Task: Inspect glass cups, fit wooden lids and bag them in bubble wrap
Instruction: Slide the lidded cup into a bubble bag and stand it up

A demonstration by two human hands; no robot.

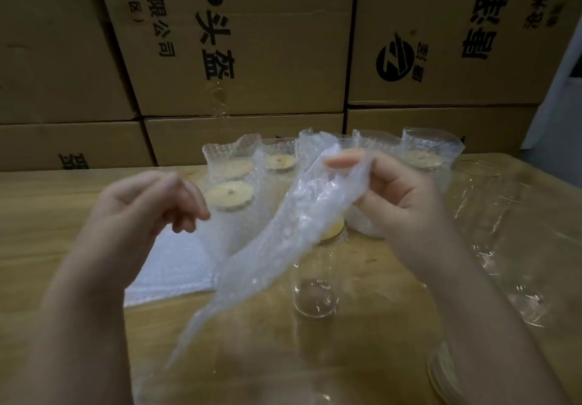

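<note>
My right hand [387, 196] pinches the top of a clear bubble wrap bag [277, 241], which hangs slanting down to the lower left above the table. My left hand [151, 212] is raised just left of the bag; it is blurred, its fingers are curled, and I see nothing in it. Under the bag a bare glass cup [315, 291] stands upright on the wooden table [63, 222], with a wooden lid [333, 231] on it, partly hidden by the bag.
Several lidded cups in bubble wrap [231, 190] stand at the back of the table. A flat stack of bubble bags [170, 269] lies at the left. Bare glass cups [504, 231] stand at the right, loose lids [441, 370] at bottom right. Cardboard boxes [239, 42] wall the back.
</note>
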